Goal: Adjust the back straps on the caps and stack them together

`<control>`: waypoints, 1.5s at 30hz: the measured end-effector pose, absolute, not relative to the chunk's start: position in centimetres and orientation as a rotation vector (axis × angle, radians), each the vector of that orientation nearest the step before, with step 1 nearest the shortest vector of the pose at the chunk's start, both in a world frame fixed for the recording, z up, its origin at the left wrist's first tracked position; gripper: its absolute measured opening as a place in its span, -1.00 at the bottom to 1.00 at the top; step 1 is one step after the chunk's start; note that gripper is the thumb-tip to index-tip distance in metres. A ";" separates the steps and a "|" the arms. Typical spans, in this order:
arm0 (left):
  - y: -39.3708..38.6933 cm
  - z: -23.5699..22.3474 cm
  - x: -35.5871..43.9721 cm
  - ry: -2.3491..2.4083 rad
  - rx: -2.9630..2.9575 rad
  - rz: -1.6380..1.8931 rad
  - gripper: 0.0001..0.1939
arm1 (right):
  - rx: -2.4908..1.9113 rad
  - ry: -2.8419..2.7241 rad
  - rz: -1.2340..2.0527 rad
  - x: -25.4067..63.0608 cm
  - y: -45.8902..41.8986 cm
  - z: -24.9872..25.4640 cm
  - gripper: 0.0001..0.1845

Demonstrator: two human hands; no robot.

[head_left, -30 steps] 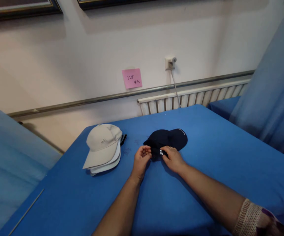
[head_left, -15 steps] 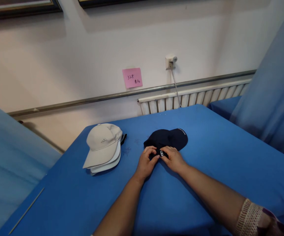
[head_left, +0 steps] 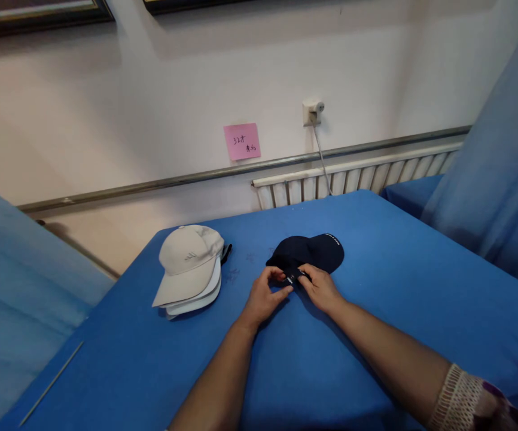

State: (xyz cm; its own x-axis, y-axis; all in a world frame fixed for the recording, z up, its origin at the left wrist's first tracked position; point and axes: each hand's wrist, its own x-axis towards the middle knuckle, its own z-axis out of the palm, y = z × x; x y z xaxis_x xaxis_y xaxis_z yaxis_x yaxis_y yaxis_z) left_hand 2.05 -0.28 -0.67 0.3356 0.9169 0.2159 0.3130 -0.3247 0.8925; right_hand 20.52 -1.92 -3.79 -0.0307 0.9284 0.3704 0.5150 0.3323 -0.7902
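Note:
A dark navy baseball cap [head_left: 292,246] lies on the blue table with its brim pointing right and its back toward me. At that back edge, my right hand [head_left: 320,288] pinches the strap between thumb and fingers. My left hand [head_left: 262,296] is closed on the cap's left rear edge, thumb stretched toward the strap. Small white lettering [head_left: 290,280] shows between the two hands. Left of them stands a stack of pale caps [head_left: 188,263], a beige one on top with lighter brims beneath and a black strap at its back.
The blue-covered table [head_left: 398,281] stands by a wall with a metal pipe [head_left: 178,181], a radiator [head_left: 357,173] and a socket [head_left: 311,114] with a plugged-in cord. A pink note [head_left: 241,142] is on the wall. A thin rod [head_left: 51,383] lies near the left edge; curtains [head_left: 487,161] hang either side.
My hands have shifted slightly at the strap, and the cap has moved a little to the right. The white oval mark between my fingers has given way to white lettering.

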 end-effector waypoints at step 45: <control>1.5 0.6 -0.7 0.632 0.408 1.148 -0.72 | -1.459 -0.773 0.766 26.1 2.0 -5.1 -0.56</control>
